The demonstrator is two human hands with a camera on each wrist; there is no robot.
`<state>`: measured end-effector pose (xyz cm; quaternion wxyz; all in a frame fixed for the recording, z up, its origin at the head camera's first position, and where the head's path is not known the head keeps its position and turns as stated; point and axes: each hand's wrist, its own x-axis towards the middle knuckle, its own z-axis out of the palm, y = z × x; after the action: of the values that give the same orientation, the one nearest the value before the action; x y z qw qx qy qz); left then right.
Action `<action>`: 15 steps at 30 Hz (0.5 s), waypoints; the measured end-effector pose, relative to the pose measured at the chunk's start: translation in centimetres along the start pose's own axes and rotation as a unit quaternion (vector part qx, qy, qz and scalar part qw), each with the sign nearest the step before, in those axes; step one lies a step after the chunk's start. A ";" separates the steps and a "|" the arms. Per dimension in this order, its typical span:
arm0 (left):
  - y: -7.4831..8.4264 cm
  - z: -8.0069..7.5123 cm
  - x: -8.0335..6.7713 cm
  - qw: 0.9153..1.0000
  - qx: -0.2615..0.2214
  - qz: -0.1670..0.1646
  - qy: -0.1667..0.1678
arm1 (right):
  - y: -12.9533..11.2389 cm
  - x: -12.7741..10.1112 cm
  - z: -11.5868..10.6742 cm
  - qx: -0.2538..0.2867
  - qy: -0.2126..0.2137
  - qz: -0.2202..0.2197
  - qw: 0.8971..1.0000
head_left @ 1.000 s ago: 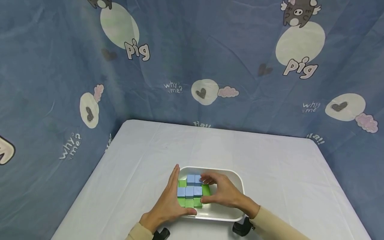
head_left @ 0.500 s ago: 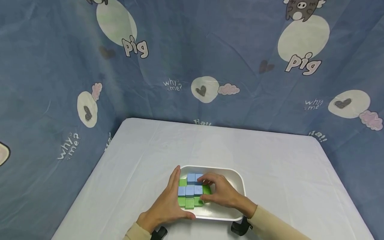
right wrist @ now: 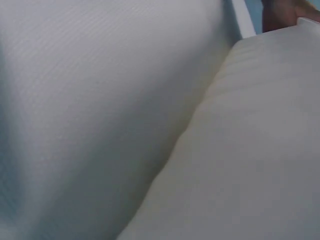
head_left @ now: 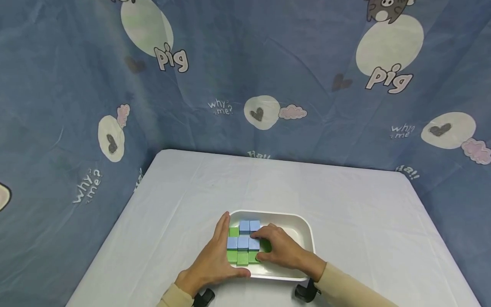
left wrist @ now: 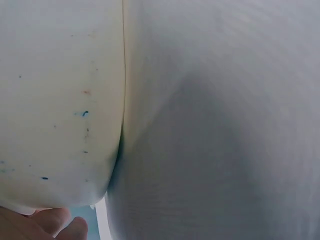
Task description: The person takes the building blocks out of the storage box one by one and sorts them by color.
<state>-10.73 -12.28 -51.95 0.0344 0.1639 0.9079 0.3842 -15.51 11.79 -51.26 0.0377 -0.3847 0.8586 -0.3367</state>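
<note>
In the head view, a white tray (head_left: 285,273) holds blue blocks (head_left: 242,242) and green blocks (head_left: 242,258) packed in rows at its left side. My left hand (head_left: 212,260) lies along the tray's left end, fingers straight, with the thumb stretched along the near rim. Over the right side of the blocks, my right hand (head_left: 281,247) has curled fingers. Its fingertips touch near the back edge of the middle blue row, and its thumb presses the nearest green row. The palm partly hides a green block (head_left: 265,245) at the right.
A white cloth-covered table (head_left: 326,196) surrounds the tray. Behind it hangs a blue patterned curtain (head_left: 215,76). Black wrist devices (head_left: 305,292) sit below the wrists. Both wrist views mostly show pale surfaces, with a few fingers (left wrist: 72,230) at the left wrist view's bottom corner.
My right hand's fingers have drawn in from the back blue row toward the middle row. The left hand stays about where it was, and the head view has tilted slightly.
</note>
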 end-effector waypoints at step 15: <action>-0.3 -0.1 0.4 1.000 -0.014 -0.011 -0.007 | 0.2 0.2 0.2 -0.004 0.014 0.007 1.000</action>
<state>-11.24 -12.41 -52.12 0.0475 0.1557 0.9040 0.3953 -15.72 11.61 -51.48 0.0270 -0.3738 0.8633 -0.3380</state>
